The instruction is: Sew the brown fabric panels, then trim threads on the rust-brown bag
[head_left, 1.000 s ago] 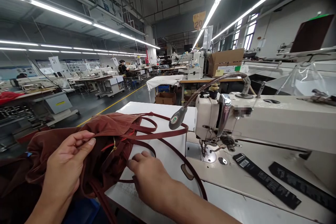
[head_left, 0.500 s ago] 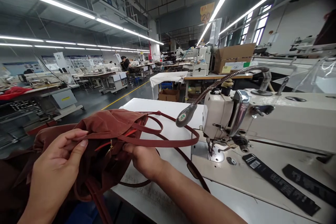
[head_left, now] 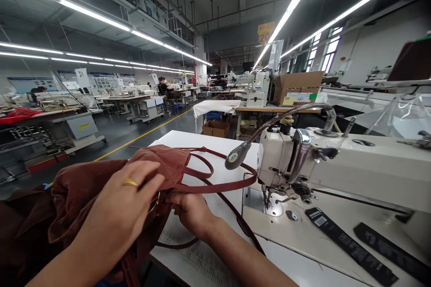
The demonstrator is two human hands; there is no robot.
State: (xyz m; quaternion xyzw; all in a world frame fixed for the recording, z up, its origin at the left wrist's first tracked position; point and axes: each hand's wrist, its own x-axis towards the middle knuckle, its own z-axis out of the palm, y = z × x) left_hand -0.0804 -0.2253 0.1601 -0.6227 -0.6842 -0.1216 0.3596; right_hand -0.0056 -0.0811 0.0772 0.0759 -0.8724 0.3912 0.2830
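A reddish-brown fabric bag (head_left: 90,184) lies over the left edge of the white sewing table, its thin straps (head_left: 218,186) looping right. My right hand (head_left: 191,210) is closed on the bag's edge just under the strap, by the mouth. My left hand (head_left: 117,206), with a yellow ring on one finger, is over the bag's near side. Its fingers reach toward the mouth, slightly apart, and the thumb is mostly hidden. Between the hands, part of a gold-toothed zipper (head_left: 155,202) shows. Right of the straps stands a sewing machine (head_left: 278,161).
A gooseneck lamp (head_left: 237,156) bends down left of the machine head. Two black printed labels, one nearer the needle (head_left: 350,244) and one farther right (head_left: 393,249), lie on the machine bed. A cardboard box (head_left: 298,87) stands on the table behind. People sit at far workstations.
My left hand has let go of the bag's edge and moved right and up across it toward the zipper. My right hand keeps its hold. The view has shifted slightly.
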